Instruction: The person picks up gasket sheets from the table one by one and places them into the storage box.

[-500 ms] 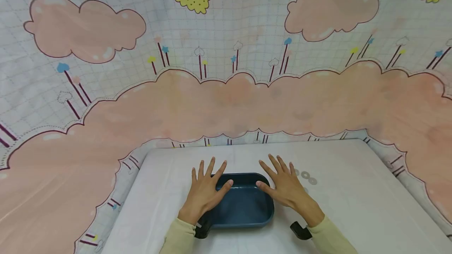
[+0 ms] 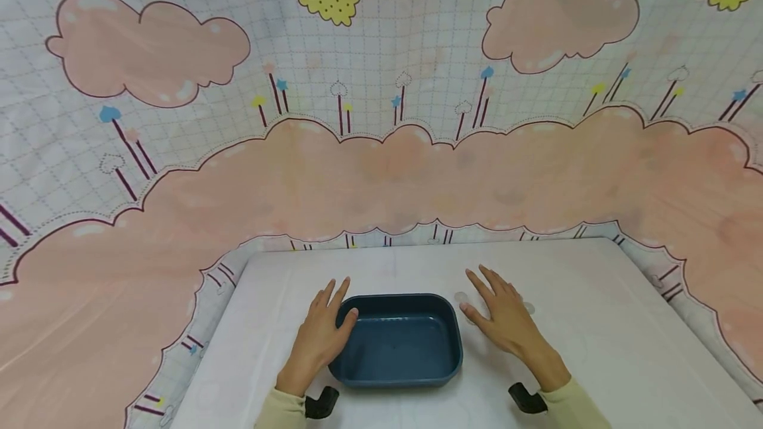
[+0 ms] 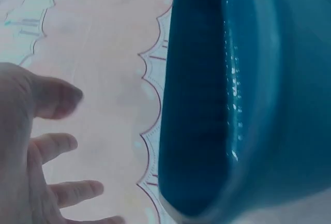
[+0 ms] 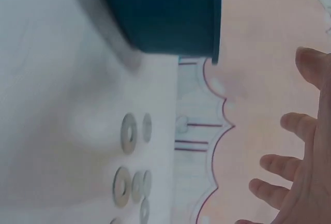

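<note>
A dark blue rectangular dish [image 2: 396, 376] with rounded corners stands on the white table, with nothing in it. My left hand [image 2: 318, 336] is over its left side, fingers spread, thumb overlapping the rim in the head view. In the left wrist view the left hand [image 3: 31, 146] shows apart from the dish [image 3: 289, 79]. To the right of the dish my right hand [image 2: 507, 323] hovers with its fingers spread and holds nothing. Several flat grey metal washers [image 4: 122, 187] lie on the table near it; in the head view the right hand partly hides them.
The white tabletop [image 2: 596, 323] reaches back to a cloth [image 2: 381, 184] printed with clouds and stars. A black wrist strap piece [image 2: 322, 404] sits at the left wrist and another [image 2: 527, 399] at the right.
Both hands have moved apart, the left one leftward and the right one rightward, uncovering more of the dish. The dish has stayed in place.
</note>
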Demonstrator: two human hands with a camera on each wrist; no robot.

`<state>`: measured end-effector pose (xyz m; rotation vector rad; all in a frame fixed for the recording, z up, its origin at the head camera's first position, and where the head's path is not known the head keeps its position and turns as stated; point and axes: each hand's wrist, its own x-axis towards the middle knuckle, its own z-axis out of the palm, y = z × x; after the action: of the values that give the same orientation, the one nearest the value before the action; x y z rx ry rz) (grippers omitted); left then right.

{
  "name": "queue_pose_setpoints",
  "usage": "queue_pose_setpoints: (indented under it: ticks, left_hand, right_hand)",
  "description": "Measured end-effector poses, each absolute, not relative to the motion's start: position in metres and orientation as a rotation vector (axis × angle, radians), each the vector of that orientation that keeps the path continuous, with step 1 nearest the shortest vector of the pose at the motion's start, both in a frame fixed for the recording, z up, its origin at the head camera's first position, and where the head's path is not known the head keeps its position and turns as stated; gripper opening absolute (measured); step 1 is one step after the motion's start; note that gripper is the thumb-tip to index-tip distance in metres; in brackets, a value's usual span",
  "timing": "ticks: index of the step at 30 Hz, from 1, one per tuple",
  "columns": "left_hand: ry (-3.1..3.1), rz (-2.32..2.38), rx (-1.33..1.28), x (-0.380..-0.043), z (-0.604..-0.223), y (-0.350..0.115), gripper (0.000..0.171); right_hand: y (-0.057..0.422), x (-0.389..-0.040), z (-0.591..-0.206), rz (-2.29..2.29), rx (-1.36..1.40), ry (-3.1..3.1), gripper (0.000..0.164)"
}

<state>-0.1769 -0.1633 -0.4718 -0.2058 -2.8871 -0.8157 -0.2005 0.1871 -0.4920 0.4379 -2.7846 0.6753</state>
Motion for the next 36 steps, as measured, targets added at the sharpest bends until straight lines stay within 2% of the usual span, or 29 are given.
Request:
queue_pose_setpoints:
  ticks: [8,15,26,36]
  left_hand:
    - [-2.832,-1.045,-0.14,-0.171,-0.485,-0.188,0.065]
    - [-2.777,-1.527,-0.026,-0.162,-0.493,-0.201,0.064]
    - [-2.664,-1.899,0.124,-0.161,-0.502,-0.207,0.064]
    - [-2.556,-2.084,0.168,-0.16,-0.505,-0.206,0.065]
  right_hand:
    - [0.207,-0.2,-0.499,0.709,0.357,-2.78,0.067]
    - [0.224,-0.197,-0.504,0.811,0.3,-2.763,0.066]
    - [0.253,-0.199,-0.516,1.138,0.169,-2.679,0.059]
    - [0.277,-0.196,-0.526,1.262,0.015,-2.658,0.064]
